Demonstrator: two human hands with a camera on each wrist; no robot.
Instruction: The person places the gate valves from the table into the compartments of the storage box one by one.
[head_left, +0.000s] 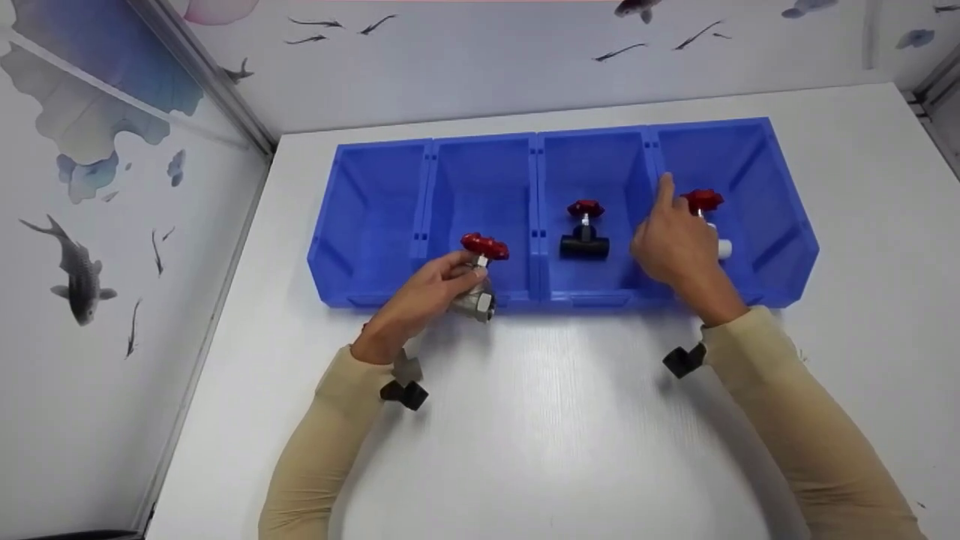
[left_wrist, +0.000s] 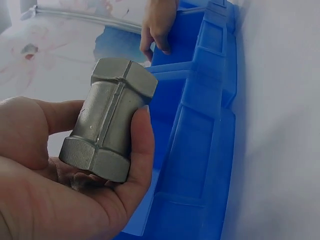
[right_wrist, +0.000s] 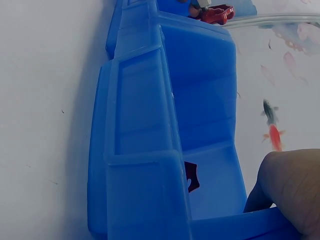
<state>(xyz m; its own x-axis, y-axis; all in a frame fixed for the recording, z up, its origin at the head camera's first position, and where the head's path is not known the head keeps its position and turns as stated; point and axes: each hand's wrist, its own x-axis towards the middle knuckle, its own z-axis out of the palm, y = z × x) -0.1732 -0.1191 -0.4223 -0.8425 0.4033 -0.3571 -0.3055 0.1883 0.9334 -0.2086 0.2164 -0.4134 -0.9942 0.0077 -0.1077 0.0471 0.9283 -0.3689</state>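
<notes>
In the head view my left hand (head_left: 427, 300) grips a metal valve (head_left: 474, 300) with a red handwheel (head_left: 484, 245), at the front of the second blue bin from the left. The left wrist view shows the valve's metal body (left_wrist: 107, 120) between thumb and fingers. My right hand (head_left: 679, 240) is over the divider between the third and fourth bins, index finger extended; its other fingertips are partly hidden. Beside it, in the fourth bin, is a white valve (head_left: 724, 248) with a red handwheel (head_left: 703, 199), partly covered by the hand. A black valve (head_left: 585, 246) with a red handwheel lies in the third bin.
Several blue bins stand joined in a row on a white table (head_left: 562, 420); the leftmost bin (head_left: 379, 225) is at the far left. Printed white walls (head_left: 465, 75) rise behind and to the left. Small black devices (head_left: 684, 361) are strapped to both wrists.
</notes>
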